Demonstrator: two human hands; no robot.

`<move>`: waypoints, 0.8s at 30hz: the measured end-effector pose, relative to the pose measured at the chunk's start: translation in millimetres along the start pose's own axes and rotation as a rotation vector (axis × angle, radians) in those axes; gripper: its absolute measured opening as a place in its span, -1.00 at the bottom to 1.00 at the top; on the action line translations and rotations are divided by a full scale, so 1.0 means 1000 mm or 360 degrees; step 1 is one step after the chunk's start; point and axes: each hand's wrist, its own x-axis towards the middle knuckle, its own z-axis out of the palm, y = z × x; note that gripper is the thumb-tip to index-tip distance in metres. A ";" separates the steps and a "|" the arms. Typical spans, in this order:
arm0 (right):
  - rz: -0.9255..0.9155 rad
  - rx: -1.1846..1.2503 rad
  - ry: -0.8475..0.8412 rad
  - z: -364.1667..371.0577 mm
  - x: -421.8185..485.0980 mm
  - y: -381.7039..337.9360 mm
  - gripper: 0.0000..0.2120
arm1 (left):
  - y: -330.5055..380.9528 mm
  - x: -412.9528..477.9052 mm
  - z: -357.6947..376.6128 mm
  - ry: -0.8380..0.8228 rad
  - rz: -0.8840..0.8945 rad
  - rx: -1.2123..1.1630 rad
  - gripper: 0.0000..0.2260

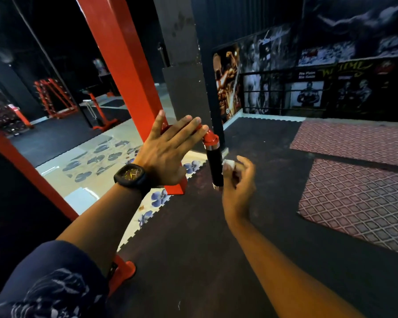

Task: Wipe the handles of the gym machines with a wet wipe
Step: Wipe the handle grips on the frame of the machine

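Observation:
A black machine handle (216, 167) with chrome end rings hangs down from a red elbow joint (210, 137). My left hand (170, 150), with a black watch on the wrist, is spread with straight fingers over the red bar just left of the joint. My right hand (238, 180) pinches a crumpled white wet wipe (228, 165) in curled fingers right beside the handle's right side, about halfway down its black grip. Whether the wipe touches the grip is unclear.
A slanted red steel post (122, 58) of the machine frame rises behind my left hand, and another red beam (30, 173) crosses lower left. Dark rubber floor mats (251, 237) lie below, patterned red mats (354, 200) to the right. Posters (228, 83) line the far wall; red racks (53, 97) stand far left.

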 end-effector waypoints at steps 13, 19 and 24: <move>-0.0783 -0.0470 0.0166 0.021 0.004 -0.011 -0.85 | -0.008 0.008 0.020 0.0228 0.0146 -0.0076 -0.21; -0.0777 -0.0703 0.0108 0.023 0.001 -0.002 -0.81 | -0.011 0.009 0.022 0.0257 0.0181 -0.0023 -0.13; -0.0704 -0.0915 -0.0102 0.015 0.003 0.010 -0.86 | -0.012 0.011 0.021 0.0240 0.0179 -0.0045 -0.12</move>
